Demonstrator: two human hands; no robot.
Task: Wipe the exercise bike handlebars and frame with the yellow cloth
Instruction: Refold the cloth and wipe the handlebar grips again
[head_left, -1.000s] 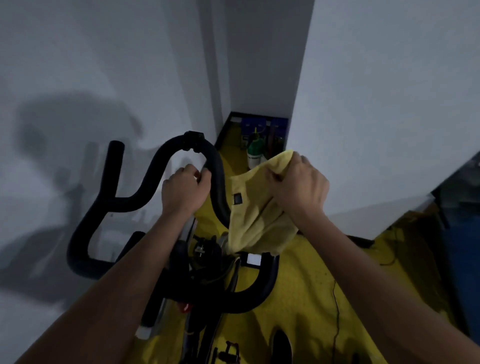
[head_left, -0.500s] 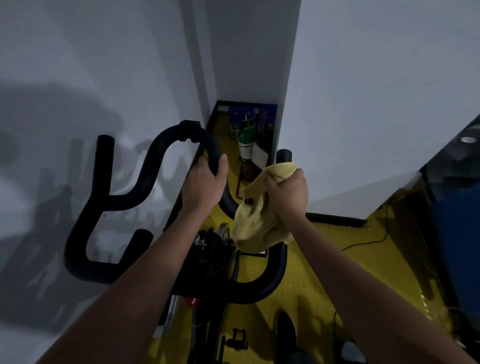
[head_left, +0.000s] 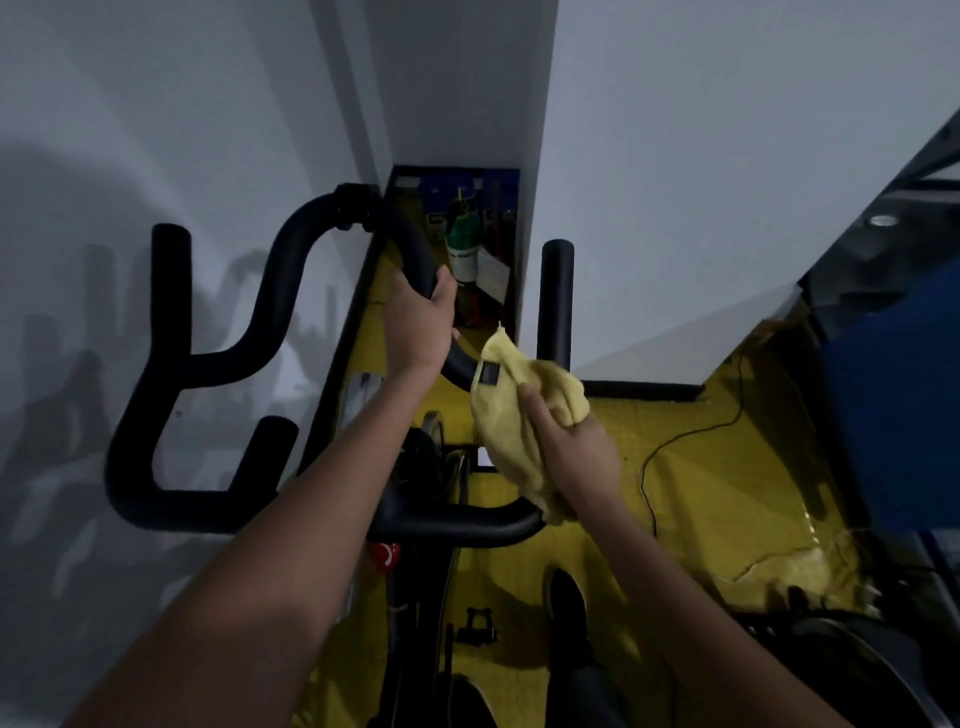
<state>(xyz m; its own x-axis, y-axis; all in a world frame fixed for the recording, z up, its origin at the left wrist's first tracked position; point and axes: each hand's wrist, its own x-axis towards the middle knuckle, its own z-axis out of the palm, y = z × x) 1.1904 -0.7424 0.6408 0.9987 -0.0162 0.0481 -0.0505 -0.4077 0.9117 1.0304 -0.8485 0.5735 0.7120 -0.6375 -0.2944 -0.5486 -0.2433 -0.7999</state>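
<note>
Yellow cloth (head_left: 519, 415) is bunched in the right hand (head_left: 576, 447), whose fingers curl round its upper folds while the thumb lies across the front; the loose lower part hangs below the hand, down to the right-hand bend of the black handlebars (head_left: 457, 519). A small dark label on the cloth sits just left of the thumb, against the curved centre bar. Up and to the left of that grip, the left hand (head_left: 421, 322) is wrapped round the same centre bar, thumb hooked over its right side. The upright right bar end rises just behind the cloth. Beyond the left hand, a green bottle (head_left: 462, 244) stands in the narrow corner between the grey walls. Below both forearms, the bike frame (head_left: 415, 623) drops to a yellow floor (head_left: 701, 467), with a red knob (head_left: 384, 556) under the handlebars and a thin black cable trailing right of the cloth hand
</note>
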